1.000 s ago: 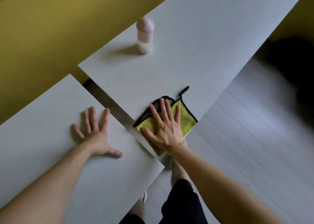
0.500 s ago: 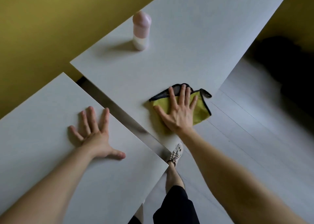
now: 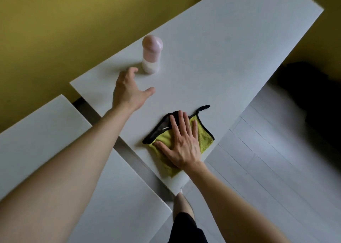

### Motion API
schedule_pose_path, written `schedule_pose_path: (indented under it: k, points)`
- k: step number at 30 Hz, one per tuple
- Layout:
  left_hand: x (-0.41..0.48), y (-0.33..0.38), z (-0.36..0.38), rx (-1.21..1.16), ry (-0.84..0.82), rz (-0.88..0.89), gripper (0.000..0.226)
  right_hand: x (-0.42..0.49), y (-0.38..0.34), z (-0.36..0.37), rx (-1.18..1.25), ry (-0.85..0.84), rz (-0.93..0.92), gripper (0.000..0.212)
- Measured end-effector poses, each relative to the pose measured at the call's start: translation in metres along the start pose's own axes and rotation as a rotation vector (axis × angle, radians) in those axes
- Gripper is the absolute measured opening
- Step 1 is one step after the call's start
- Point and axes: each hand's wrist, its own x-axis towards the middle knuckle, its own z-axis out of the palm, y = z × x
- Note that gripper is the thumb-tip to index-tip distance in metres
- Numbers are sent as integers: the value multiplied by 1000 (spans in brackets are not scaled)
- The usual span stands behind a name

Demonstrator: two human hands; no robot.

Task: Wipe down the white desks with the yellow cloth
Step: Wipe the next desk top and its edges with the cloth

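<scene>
White desk (image 3: 230, 58) holds yellow cloth (image 3: 204, 140), loop (image 3: 203, 107) pointing away.

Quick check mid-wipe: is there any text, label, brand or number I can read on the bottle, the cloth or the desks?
No readable text anywhere.
pink bottle: no label or print shows on the side facing the camera.
yellow cloth: small white mark on its black part, too small to read.
far desk and near desk: no writing.

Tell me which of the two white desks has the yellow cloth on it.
The farther desk, with the pink bottle: the yellow cloth lies at its near corner. The nearer desk bears neither.
</scene>
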Motion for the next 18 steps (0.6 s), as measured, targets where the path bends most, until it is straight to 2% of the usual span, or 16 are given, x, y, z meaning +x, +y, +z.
schedule_pose_path:
  k: [6, 8, 12, 18]
  points:
    - [68, 16, 57, -97, 134, -96, 123, 42, 77, -17, -26, 45, 130, 87]
    - [85, 11, 74, -84, 195, -127, 114, 45, 84, -11, -28, 52, 112, 85]
    - [100, 6, 80, -71, 290, -103, 74, 44, 82, -5, -31, 56, 104, 84]
    - [58, -37, 45, -133, 371, -146, 68, 45, 84, -3, -18, 68, 110, 87]
